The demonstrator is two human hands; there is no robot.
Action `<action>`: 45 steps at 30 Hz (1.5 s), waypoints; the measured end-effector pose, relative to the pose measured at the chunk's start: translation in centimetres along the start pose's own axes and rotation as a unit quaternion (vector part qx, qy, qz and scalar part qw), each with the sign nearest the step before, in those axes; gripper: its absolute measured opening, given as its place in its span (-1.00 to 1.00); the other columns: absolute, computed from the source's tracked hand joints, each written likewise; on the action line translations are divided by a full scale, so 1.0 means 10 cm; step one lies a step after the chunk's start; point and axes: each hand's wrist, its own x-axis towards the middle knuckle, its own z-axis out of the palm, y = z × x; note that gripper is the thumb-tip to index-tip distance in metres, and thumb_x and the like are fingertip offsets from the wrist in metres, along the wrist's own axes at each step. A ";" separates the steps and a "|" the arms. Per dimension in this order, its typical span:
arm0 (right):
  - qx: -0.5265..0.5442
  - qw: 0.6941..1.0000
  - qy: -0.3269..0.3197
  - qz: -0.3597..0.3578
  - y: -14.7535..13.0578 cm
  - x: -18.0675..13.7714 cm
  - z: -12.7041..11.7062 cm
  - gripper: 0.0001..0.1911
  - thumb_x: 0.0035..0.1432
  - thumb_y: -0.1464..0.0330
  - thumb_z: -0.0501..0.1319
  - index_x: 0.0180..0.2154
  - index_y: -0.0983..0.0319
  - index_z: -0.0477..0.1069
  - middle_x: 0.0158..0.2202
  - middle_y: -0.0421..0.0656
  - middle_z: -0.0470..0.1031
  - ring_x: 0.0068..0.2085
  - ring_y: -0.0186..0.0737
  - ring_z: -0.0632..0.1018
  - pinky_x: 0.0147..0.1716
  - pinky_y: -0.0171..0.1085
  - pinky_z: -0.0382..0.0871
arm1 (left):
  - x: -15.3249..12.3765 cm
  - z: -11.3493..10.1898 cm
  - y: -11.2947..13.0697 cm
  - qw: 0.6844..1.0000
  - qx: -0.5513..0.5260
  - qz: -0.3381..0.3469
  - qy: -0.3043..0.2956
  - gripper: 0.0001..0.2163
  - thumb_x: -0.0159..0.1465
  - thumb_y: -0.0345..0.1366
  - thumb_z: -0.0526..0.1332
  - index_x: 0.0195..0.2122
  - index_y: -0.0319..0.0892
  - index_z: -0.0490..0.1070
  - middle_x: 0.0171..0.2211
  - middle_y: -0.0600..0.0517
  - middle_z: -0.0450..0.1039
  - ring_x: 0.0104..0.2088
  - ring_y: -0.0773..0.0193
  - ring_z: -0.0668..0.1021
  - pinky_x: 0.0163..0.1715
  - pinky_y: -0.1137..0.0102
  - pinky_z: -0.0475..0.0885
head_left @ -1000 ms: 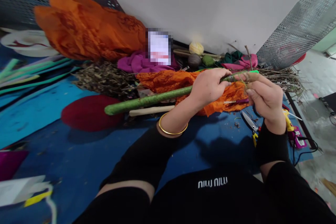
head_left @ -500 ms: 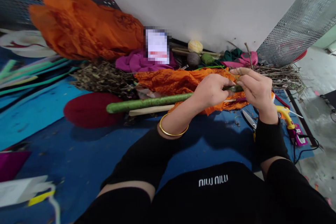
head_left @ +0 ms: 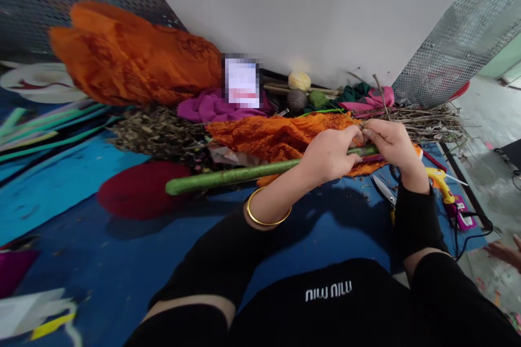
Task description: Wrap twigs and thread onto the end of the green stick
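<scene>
A long green-wrapped stick (head_left: 236, 175) runs from the left toward my hands, held a little above the blue mat (head_left: 122, 260). My left hand (head_left: 329, 153) is closed round the stick near its right end; a gold bangle sits on that wrist. My right hand (head_left: 388, 143) is closed on the stick's tip, fingers pinched against my left hand. What the fingertips pinch there is too small to make out. Crumpled orange fabric (head_left: 277, 133) lies just behind the hands.
Scissors (head_left: 382, 188) and a yellow glue gun (head_left: 442, 181) with its cord lie at the right. A twig bundle (head_left: 427, 119), yarn balls (head_left: 299, 81), purple cloth (head_left: 207, 108), a big orange fabric pile (head_left: 134, 57) and a dark red disc (head_left: 138, 190) ring the mat. Another person's hand (head_left: 507, 252) shows at the right edge.
Both hands have lowered with the stick and drawn close together at its right end. The bright green tip no longer shows. Another person's hand has come in at the right edge.
</scene>
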 end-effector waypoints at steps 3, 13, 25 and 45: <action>0.024 0.999 -0.001 0.022 0.01 0.00 0.01 -0.62 0.42 0.25 0.16 -0.48 0.17 0.31 -0.54 -0.30 0.28 -0.48 -0.34 0.29 -0.43 -0.29 0.15 | -0.02 0.01 0.00 1.000 0.000 0.001 0.003 -0.64 0.26 -0.36 0.35 0.10 -0.06 0.55 -0.07 -0.02 0.75 0.03 -0.06 0.74 0.03 0.20 0.60; 0.070 0.997 0.006 0.031 -0.02 0.03 0.00 -0.48 0.44 0.04 0.15 -0.52 0.17 0.25 -0.57 -0.31 0.20 -0.50 -0.37 0.21 -0.48 -0.29 0.09 | -0.03 0.04 -0.04 0.998 -0.014 0.046 0.041 -0.68 0.26 -0.36 0.38 0.04 0.04 0.56 -0.10 0.09 0.75 -0.01 0.06 0.76 0.01 0.30 0.61; 0.239 0.960 0.086 0.122 0.06 0.05 0.08 -0.58 0.30 0.07 0.32 -0.50 0.19 0.45 -0.42 -0.19 0.57 -0.36 -0.26 0.55 -0.33 -0.29 0.43 | -0.01 0.06 0.02 0.997 -0.041 -0.027 0.057 -0.74 0.31 -0.38 0.34 0.01 -0.06 0.63 -0.02 -0.01 0.75 0.02 0.00 0.74 0.07 0.19 0.58; 0.623 0.728 0.210 0.194 0.27 -0.10 -0.41 -0.57 0.15 0.27 0.44 -0.53 0.13 0.19 -0.36 -0.28 0.51 -0.36 -0.38 0.56 -0.31 -0.35 0.59 | 0.04 0.00 -0.13 0.981 0.014 0.034 0.189 -0.72 0.38 -0.38 0.28 0.08 -0.10 0.62 0.06 -0.03 0.72 0.05 0.00 0.72 0.06 0.23 0.57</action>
